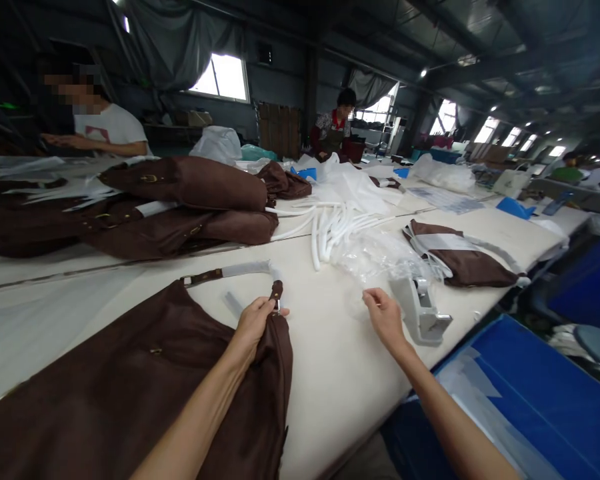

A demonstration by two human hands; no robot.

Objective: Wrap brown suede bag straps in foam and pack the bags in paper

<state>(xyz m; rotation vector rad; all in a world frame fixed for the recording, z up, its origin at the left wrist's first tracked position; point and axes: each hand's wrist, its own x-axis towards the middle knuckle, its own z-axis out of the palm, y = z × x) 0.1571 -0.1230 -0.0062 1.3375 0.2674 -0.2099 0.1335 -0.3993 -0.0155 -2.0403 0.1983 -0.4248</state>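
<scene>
A large brown handbag [130,373] lies flat on the table in front of me. Its handle [245,268] arches up from the top edge, partly wrapped in pale film. My left hand [254,323] is closed round the handle's near end, by the metal buckle. My right hand [384,313] is raised to the right of the bag, thumb and fingers pinched together; whatever is between them is too small to make out. Just beyond it lies a heap of clear plastic [370,257]. A grey tape dispenser [423,313] stands right beside this hand.
Stacked brown bags [220,187] fill the far left. White tubes [325,233] lie mid-table, and a smaller brown bag [473,260] lies at the right. Blue bins [535,387] stand against the table's right edge. Two people [113,127] are across the table.
</scene>
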